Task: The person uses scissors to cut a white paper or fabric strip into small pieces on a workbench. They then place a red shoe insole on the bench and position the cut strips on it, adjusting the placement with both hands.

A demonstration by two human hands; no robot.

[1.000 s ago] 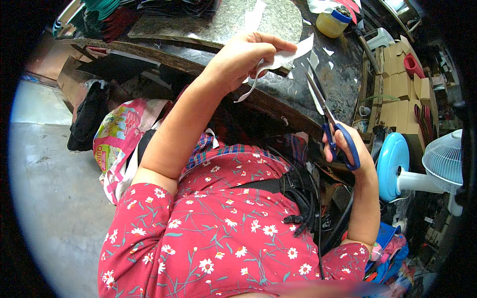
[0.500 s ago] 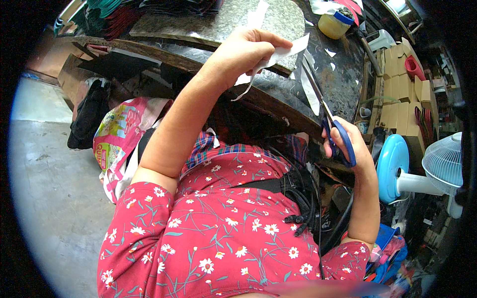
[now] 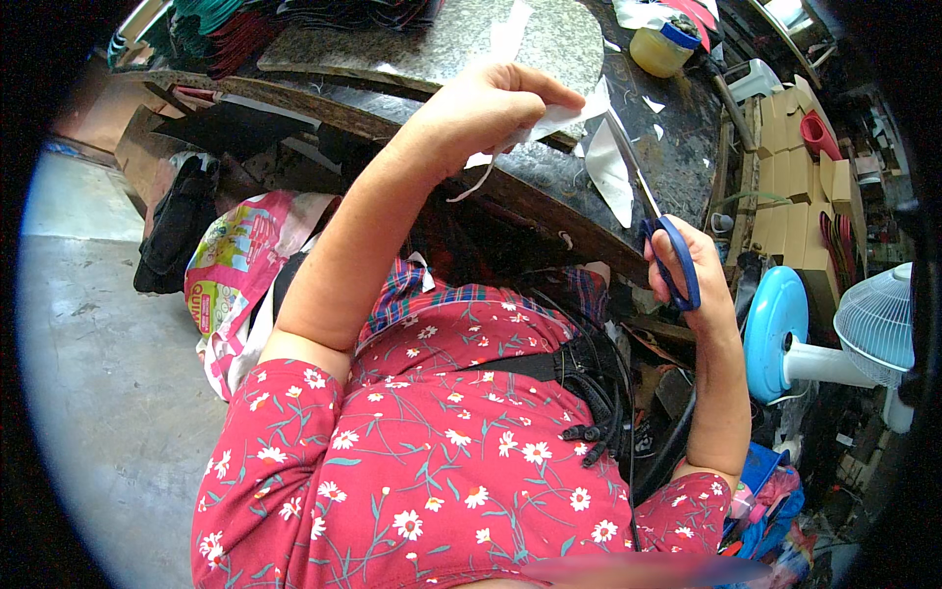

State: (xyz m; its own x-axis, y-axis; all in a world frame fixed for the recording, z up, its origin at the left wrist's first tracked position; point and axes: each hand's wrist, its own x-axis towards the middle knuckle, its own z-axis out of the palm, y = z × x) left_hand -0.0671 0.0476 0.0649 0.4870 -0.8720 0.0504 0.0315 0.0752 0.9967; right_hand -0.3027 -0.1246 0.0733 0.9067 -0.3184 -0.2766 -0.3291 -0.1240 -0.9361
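Note:
My left hand (image 3: 498, 113) is closed in a pinch on a white strip (image 3: 561, 118), which looks like paper or thin cloth. A thin tail of it hangs below my fingers. My right hand (image 3: 705, 267) grips a pair of scissors (image 3: 673, 263) by its dark blue handles. The blades point up and away, with their tips at the right end of the strip; how far apart they are is hard to make out. Beneath the blades, a pointed white scrap (image 3: 610, 175) lies on the dark worktable (image 3: 677, 162).
A speckled stone slab (image 3: 392, 54) covers part of the worktable. At the far right stands a jar with a blue rim (image 3: 663, 51). Stacked dark and green pieces (image 3: 235, 29) sit at the far left. A blue and white fan (image 3: 777, 334) stands beside my right forearm, with cardboard boxes (image 3: 785, 167) behind.
My right hand has moved slightly up with the scissors, and the blades now meet the strip's end. The strip has tilted and dropped a little. More of the white scrap shows.

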